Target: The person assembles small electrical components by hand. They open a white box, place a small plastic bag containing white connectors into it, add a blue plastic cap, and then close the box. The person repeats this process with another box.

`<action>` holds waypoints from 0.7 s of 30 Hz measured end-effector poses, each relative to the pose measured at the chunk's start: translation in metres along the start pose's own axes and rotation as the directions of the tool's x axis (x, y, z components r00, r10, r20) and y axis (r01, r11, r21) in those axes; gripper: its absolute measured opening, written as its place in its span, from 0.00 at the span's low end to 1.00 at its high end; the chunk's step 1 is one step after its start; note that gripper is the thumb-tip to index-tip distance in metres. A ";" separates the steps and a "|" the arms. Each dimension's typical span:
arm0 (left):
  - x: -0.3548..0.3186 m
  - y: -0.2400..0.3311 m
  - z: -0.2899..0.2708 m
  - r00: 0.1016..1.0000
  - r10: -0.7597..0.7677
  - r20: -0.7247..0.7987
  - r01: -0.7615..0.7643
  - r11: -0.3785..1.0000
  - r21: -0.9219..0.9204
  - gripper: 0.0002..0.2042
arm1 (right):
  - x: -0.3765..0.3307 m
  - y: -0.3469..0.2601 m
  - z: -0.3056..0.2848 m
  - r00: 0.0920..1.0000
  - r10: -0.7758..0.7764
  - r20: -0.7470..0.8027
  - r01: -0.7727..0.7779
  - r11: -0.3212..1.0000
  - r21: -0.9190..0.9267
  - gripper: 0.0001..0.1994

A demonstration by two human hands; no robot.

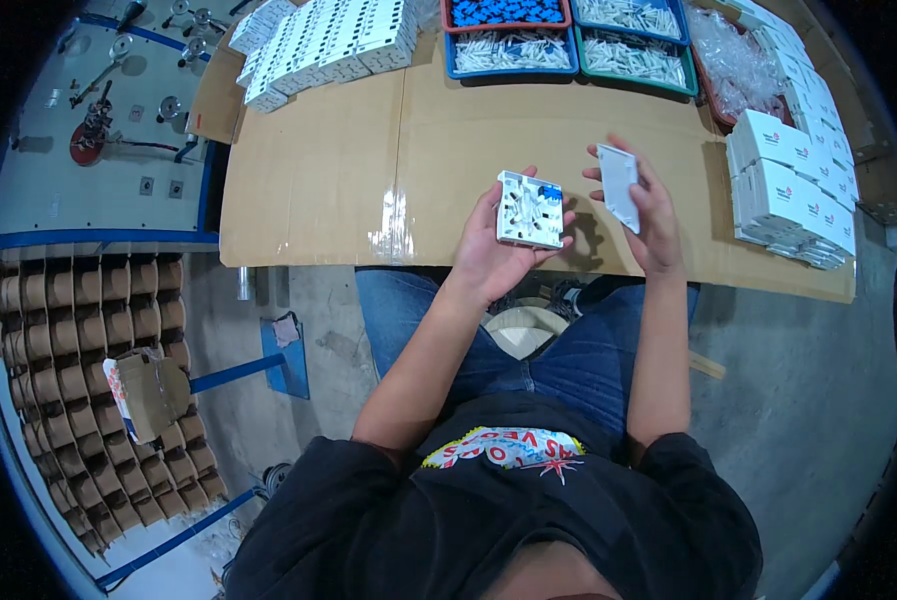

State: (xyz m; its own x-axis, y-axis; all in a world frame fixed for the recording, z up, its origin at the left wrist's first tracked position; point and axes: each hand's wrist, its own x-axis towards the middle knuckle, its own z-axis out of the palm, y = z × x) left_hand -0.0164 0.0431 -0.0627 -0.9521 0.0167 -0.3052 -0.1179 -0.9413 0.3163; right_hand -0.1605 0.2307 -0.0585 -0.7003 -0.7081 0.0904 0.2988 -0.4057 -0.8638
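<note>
My left hand (496, 247) holds a square white plastic box base (528, 212) with its inner side up. White fittings and a blue piece (549, 193) at the upper right show inside it. To the right, my right hand (654, 215) grips a flat white cover (618, 185), tilted on edge between thumb and fingers. The base and the cover are apart, both held above the near part of the cardboard-covered table (318, 190).
Trays of small white parts (513, 52) and a tray of blue parts (508, 11) stand at the back. Stacked white boxes (798, 190) line the right side; rows of white units (333, 45) sit back left. A divided cardboard crate (78, 330) lies at left.
</note>
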 end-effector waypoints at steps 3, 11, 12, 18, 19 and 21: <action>0.001 -0.001 -0.010 0.999 -0.032 0.024 0.032 0.999 0.013 0.28 | -0.001 0.008 0.021 0.998 -0.068 -0.004 0.062 0.934 -0.352 0.31; -0.009 0.002 0.006 0.987 0.004 -0.158 0.017 0.991 0.136 0.28 | -0.004 0.015 0.063 0.966 -0.102 0.236 0.248 0.607 -0.755 0.33; -0.010 0.002 0.006 0.986 0.015 -0.166 0.009 0.989 0.148 0.27 | -0.004 0.016 0.066 0.967 -0.095 0.235 0.243 0.611 -0.753 0.34; -0.014 0.003 0.011 0.977 0.049 -0.208 -0.005 0.978 0.207 0.28 | -0.004 0.022 0.068 0.959 -0.074 0.273 0.260 0.615 -0.744 0.35; -0.014 0.003 0.012 0.978 0.052 -0.203 -0.008 0.977 0.211 0.28 | -0.004 0.022 0.068 0.957 -0.077 0.281 0.267 0.612 -0.744 0.35; -0.014 0.002 0.011 0.980 0.055 -0.192 -0.012 0.976 0.216 0.29 | -0.005 0.023 0.069 0.954 -0.078 0.290 0.276 0.609 -0.744 0.35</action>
State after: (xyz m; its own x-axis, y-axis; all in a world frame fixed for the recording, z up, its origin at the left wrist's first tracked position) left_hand -0.0063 0.0447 -0.0476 -0.8852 -0.1001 -0.4543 -0.1641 -0.8466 0.5063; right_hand -0.1057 0.1850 -0.0444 -0.5034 -0.8115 0.2969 -0.4935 -0.0121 -0.8697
